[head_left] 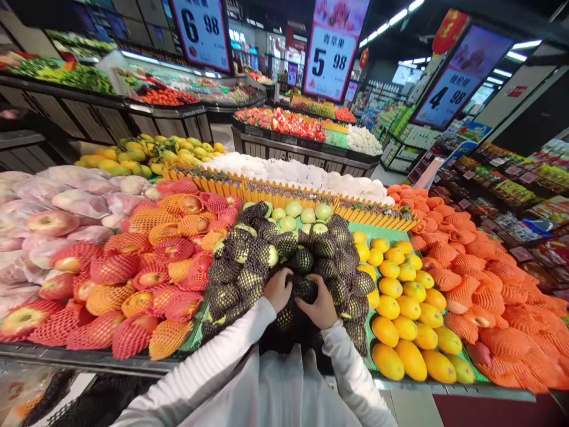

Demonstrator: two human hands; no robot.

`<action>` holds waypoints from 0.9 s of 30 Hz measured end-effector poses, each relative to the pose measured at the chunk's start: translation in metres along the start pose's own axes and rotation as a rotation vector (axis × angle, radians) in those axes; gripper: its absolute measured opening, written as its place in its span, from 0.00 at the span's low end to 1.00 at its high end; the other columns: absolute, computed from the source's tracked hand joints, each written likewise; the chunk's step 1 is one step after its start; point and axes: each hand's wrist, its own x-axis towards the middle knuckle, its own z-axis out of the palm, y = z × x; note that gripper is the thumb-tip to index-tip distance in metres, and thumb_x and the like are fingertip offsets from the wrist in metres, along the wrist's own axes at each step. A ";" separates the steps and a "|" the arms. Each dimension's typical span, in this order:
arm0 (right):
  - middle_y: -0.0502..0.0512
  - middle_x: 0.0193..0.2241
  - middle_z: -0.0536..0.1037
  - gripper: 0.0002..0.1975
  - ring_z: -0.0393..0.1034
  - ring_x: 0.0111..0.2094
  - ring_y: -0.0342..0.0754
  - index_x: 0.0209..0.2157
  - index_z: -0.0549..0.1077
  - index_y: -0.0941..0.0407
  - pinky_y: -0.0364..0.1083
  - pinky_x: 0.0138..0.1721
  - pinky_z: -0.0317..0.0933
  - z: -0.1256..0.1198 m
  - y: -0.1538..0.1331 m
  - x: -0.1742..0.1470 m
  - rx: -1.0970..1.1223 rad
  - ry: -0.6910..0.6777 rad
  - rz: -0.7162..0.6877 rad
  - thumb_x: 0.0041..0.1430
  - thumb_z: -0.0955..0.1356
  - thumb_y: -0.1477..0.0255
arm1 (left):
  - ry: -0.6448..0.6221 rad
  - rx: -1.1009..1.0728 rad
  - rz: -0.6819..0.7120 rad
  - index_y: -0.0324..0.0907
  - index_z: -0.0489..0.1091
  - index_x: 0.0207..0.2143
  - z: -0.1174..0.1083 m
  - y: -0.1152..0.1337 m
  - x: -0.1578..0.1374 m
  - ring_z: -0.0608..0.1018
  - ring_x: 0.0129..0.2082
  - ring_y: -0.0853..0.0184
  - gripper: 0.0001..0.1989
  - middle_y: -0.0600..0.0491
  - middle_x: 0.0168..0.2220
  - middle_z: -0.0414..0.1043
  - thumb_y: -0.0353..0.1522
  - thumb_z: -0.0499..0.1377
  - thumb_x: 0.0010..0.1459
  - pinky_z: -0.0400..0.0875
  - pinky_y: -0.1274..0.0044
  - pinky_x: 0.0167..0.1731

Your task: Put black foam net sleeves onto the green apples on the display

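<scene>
My left hand (279, 289) and my right hand (320, 302) meet at the front of a pile of green apples in black foam nets (249, 279). Between them is one netted green apple (304, 288), dark under its black sleeve. My right thumb and fingers curve round its right side. On the other side, my left fingers are bent against it, their tips partly hidden. Bare green apples (291, 216) show at the back of the pile. Another netted apple (301, 260) lies just beyond my fingertips.
Red apples in pink and orange nets (151, 267) lie to the left, beside bagged apples (53, 219). Yellow mangoes (404, 314) and orange-netted fruit (502, 302) fill the right. A low yellow fence (284, 196) runs behind. Price screens (333, 53) hang above.
</scene>
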 end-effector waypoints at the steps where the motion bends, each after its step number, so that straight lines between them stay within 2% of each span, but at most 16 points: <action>1: 0.60 0.48 0.74 0.28 0.68 0.52 0.56 0.49 0.69 0.58 0.55 0.58 0.58 0.000 0.003 0.000 0.016 -0.008 0.029 0.45 0.75 0.66 | -0.040 0.081 -0.018 0.36 0.67 0.48 0.002 0.003 -0.001 0.72 0.53 0.60 0.15 0.43 0.48 0.71 0.25 0.47 0.62 0.63 0.69 0.55; 5: 0.61 0.46 0.78 0.30 0.71 0.50 0.60 0.48 0.75 0.60 0.58 0.56 0.61 -0.002 0.021 0.000 0.127 -0.064 0.221 0.45 0.76 0.58 | -0.038 0.177 -0.065 0.30 0.69 0.50 0.008 0.009 -0.007 0.75 0.50 0.53 0.18 0.35 0.48 0.72 0.26 0.46 0.62 0.66 0.65 0.52; 9: 0.60 0.50 0.77 0.30 0.67 0.56 0.61 0.47 0.78 0.57 0.56 0.62 0.55 -0.001 0.037 0.004 0.133 -0.021 0.278 0.44 0.76 0.55 | -0.067 0.242 -0.099 0.33 0.68 0.54 0.009 0.008 -0.010 0.76 0.50 0.52 0.23 0.37 0.47 0.74 0.30 0.43 0.63 0.67 0.64 0.51; 11: 0.57 0.49 0.77 0.24 0.66 0.57 0.61 0.41 0.80 0.51 0.54 0.59 0.58 0.003 0.043 0.006 0.094 -0.001 0.290 0.41 0.77 0.55 | -0.081 0.230 -0.100 0.34 0.66 0.57 0.007 0.008 -0.012 0.76 0.50 0.52 0.25 0.37 0.47 0.74 0.32 0.42 0.64 0.67 0.64 0.51; 13: 0.56 0.46 0.78 0.18 0.67 0.56 0.61 0.37 0.81 0.48 0.52 0.54 0.63 0.008 0.048 0.006 0.077 0.026 0.258 0.43 0.76 0.56 | -0.094 0.210 -0.084 0.34 0.65 0.59 0.004 0.008 -0.015 0.76 0.51 0.52 0.26 0.37 0.48 0.74 0.34 0.41 0.64 0.68 0.64 0.51; 15: 0.57 0.44 0.78 0.15 0.68 0.53 0.59 0.37 0.81 0.48 0.51 0.51 0.64 0.011 0.053 0.005 0.105 0.063 0.186 0.48 0.74 0.56 | -0.094 0.195 -0.045 0.34 0.66 0.58 0.001 0.010 -0.020 0.76 0.50 0.52 0.27 0.37 0.47 0.75 0.36 0.41 0.65 0.68 0.64 0.51; 18: 0.60 0.39 0.78 0.18 0.71 0.47 0.58 0.36 0.81 0.51 0.51 0.50 0.64 0.012 0.062 0.007 0.191 0.108 0.109 0.51 0.72 0.53 | -0.102 0.160 0.005 0.38 0.68 0.56 -0.004 0.014 -0.028 0.76 0.50 0.50 0.29 0.39 0.45 0.76 0.45 0.43 0.64 0.68 0.62 0.51; 21: 0.59 0.34 0.78 0.24 0.72 0.41 0.56 0.33 0.81 0.54 0.50 0.48 0.65 0.009 0.068 0.014 0.259 0.145 0.163 0.48 0.71 0.48 | -0.150 0.135 0.009 0.39 0.67 0.57 -0.010 0.017 -0.034 0.74 0.52 0.46 0.34 0.38 0.47 0.74 0.52 0.52 0.56 0.67 0.59 0.53; 25: 0.53 0.24 0.72 0.27 0.68 0.30 0.49 0.23 0.73 0.56 0.45 0.35 0.64 0.009 0.071 0.023 0.366 0.039 0.246 0.41 0.73 0.44 | -0.184 0.142 0.006 0.40 0.65 0.57 -0.015 0.019 -0.035 0.74 0.52 0.45 0.37 0.39 0.48 0.74 0.50 0.60 0.48 0.67 0.60 0.53; 27: 0.49 0.20 0.67 0.27 0.62 0.25 0.45 0.22 0.70 0.56 0.43 0.29 0.60 0.012 0.073 0.023 0.433 0.074 0.213 0.40 0.74 0.45 | -0.189 0.134 0.005 0.43 0.66 0.56 -0.015 0.020 -0.034 0.75 0.51 0.46 0.35 0.41 0.47 0.75 0.48 0.62 0.46 0.67 0.61 0.52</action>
